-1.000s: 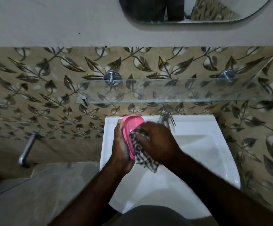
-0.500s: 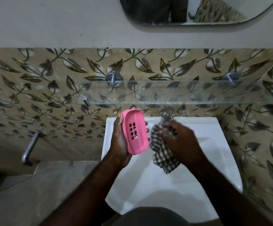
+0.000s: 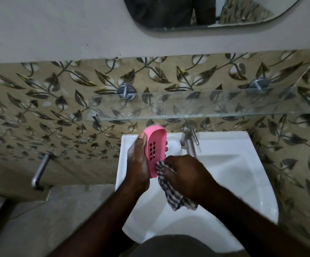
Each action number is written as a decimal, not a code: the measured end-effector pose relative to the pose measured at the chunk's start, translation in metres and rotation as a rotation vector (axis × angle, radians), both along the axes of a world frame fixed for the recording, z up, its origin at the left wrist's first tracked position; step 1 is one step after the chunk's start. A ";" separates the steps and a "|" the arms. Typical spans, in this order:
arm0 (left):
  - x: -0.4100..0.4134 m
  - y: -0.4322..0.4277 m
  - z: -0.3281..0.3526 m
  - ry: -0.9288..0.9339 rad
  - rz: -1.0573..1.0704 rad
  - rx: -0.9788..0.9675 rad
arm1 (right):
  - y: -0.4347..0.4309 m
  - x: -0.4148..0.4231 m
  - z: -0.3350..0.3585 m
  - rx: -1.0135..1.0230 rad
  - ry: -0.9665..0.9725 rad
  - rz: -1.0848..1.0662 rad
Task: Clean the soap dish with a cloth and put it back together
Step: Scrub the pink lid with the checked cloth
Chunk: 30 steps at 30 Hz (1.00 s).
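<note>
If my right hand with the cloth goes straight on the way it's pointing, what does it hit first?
Probably the pink soap dish held in the left hand: the right hand, gripping the checked cloth, points up-left at its lower end. Depth is unclear from one view.
</note>
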<state>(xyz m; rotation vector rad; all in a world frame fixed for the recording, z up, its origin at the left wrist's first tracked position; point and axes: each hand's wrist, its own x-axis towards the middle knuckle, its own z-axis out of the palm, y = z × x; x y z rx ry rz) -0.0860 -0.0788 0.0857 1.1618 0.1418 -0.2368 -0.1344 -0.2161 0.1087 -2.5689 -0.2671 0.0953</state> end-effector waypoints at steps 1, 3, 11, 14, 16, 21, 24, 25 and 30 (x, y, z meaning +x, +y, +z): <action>-0.002 0.000 -0.003 -0.015 0.001 0.018 | 0.000 -0.002 -0.002 0.087 0.032 0.013; -0.006 -0.001 -0.005 -0.012 -0.006 0.020 | -0.003 -0.004 -0.003 0.316 0.145 0.017; -0.004 -0.015 0.011 0.103 -0.135 -0.285 | -0.037 -0.011 0.003 1.234 0.389 -0.370; -0.007 -0.008 0.005 0.083 -0.185 -0.339 | -0.062 -0.016 0.001 1.465 0.378 -0.515; -0.010 -0.007 -0.002 0.102 -0.211 -0.389 | -0.072 -0.021 -0.003 1.469 0.395 -0.521; -0.016 -0.015 -0.008 0.147 -0.245 -0.389 | -0.063 -0.029 -0.007 1.104 0.182 -0.395; -0.017 -0.022 -0.009 0.201 -0.175 -0.259 | -0.049 -0.021 0.000 0.649 -0.135 -0.257; -0.017 -0.024 -0.008 0.178 -0.185 -0.212 | -0.044 -0.018 0.002 0.494 -0.221 -0.180; -0.022 -0.029 -0.006 0.217 -0.153 -0.108 | -0.028 -0.009 0.002 0.001 -0.182 -0.047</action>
